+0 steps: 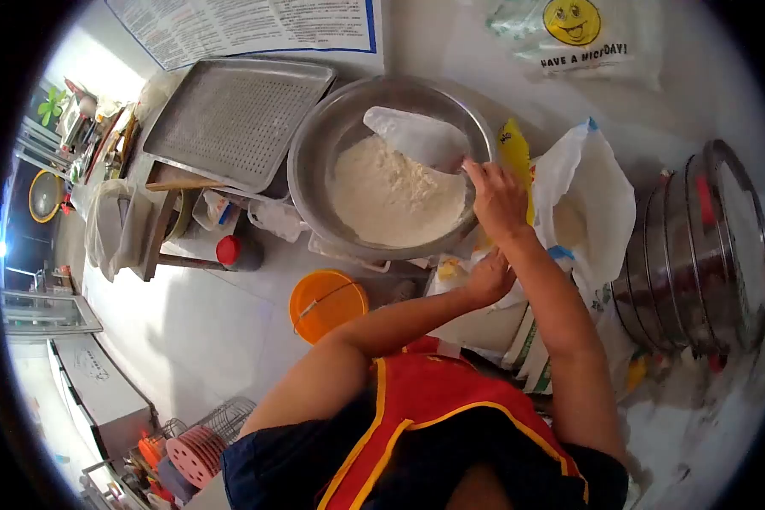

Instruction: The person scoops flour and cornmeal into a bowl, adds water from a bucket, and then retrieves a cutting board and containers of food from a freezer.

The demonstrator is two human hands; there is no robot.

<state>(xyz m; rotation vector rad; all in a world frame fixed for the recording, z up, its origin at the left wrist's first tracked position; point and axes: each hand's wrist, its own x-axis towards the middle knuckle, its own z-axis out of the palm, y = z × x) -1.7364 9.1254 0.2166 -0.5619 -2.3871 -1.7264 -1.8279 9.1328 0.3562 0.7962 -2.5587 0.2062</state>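
**R hand on scoop, over pwdr in bowl**

My R hand (495, 197) has its grip closed on the scoop (412, 136), at the bowl's R side. Scoop's tilted in the metal bowl (313, 161), part on the white pwdr (391, 200). L hand (490, 276) is lower, by the open white bag (608, 200); can't tell if that grip's wide or narrow. Perf. tray (229, 119) just L of bowl, orange bucket (330, 306) below, nr my L forearm.
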